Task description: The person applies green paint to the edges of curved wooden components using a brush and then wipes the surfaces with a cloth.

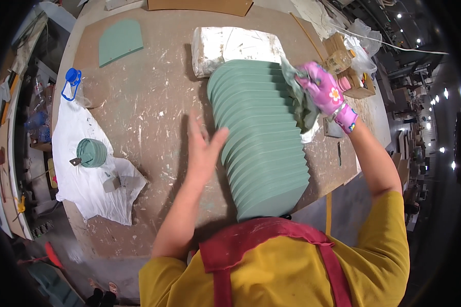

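Paint-flecked bench (153, 102). Bare left hand (204, 148), fingers spread, braces the fanned green panels (264, 138); gloved right hand (325, 92) clamps a rag (301, 102) against their edge for wiping.

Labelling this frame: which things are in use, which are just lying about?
In use:
- left hand, bare, at the stack's edge
- right hand, gloved, holding the rag
- fanned green panels

Lying about:
- green tin on white cloth
- single green panel
- blue-capped bottle
- wooden box
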{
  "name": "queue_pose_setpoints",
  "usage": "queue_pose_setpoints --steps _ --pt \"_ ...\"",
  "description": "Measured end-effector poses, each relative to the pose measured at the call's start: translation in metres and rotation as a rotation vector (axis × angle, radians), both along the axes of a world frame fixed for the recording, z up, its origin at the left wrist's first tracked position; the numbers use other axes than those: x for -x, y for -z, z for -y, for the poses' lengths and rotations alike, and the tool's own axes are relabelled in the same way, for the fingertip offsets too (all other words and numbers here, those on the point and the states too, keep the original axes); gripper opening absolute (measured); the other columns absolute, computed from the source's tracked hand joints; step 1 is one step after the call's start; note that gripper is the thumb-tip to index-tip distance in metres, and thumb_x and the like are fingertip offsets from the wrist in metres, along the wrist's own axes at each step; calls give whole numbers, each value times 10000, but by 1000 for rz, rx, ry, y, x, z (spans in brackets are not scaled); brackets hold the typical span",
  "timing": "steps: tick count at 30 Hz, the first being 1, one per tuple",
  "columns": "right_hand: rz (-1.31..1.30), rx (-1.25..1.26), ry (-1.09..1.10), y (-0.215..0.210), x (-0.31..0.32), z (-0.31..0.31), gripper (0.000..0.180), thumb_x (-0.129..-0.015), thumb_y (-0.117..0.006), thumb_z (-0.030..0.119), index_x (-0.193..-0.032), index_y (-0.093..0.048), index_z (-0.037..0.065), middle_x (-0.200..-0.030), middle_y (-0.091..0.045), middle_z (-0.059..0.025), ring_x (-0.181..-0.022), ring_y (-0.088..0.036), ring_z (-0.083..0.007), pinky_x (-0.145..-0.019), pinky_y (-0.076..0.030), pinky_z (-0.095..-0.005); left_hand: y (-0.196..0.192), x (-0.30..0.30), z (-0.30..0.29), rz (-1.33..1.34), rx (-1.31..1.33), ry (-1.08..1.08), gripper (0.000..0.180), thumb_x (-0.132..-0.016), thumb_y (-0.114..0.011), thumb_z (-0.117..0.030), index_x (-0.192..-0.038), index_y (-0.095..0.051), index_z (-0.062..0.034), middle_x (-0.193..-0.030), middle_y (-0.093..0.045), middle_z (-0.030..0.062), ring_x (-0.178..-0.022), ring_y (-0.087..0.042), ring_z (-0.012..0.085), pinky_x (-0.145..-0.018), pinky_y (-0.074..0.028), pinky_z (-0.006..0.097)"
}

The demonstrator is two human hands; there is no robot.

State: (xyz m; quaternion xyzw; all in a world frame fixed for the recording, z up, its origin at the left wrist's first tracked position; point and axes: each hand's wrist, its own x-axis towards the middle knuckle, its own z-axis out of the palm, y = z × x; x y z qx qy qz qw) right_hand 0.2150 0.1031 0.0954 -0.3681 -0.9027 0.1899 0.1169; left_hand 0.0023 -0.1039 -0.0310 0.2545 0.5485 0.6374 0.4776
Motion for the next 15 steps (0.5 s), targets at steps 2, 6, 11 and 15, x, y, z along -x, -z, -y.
queue_pose_setpoints --steps 2,6,11,15 --pt "-135 -9 -114 -14 53 22 271 -881 -557 209 -1096 -598 51 -1003 -612 -139 -838 -637 -298 -764 -537 -396 -7 14 -21 -36 46 16 980 -811 -730 -264 -1474 -70 26 -1451 -275 277 -1365 -282 332 -1103 -274 411" --pt "-2 -363 -535 36 121 36 302 -845 -554 177 -1129 -600 86 -1121 -582 -131 -984 -599 -318 -839 -505 -424 0 17 -62 165 -110 136 942 -764 -766 -191 -1456 -159 9 -1398 -370 187 -1256 -418 246 -1052 -349 355" --pt "-14 -248 -209 46 41 -6 304 -850 -592 143 -1143 -577 63 -996 -611 -155 -937 -627 -302 -791 -531 -409 2 14 -59 215 -72 115 956 -770 -762 -192 -1466 -135 0 -1390 -383 192 -1247 -425 249 -1022 -387 356" --pt "78 -20 59 13 28 -26 315 -864 -586 203 -1145 -576 61 -1015 -621 -153 -873 -654 -292 -786 -546 -396 10 7 -61 178 -38 68 935 -779 -752 -192 -1468 -149 -5 -1391 -377 205 -1229 -445 264 -1009 -405 356"
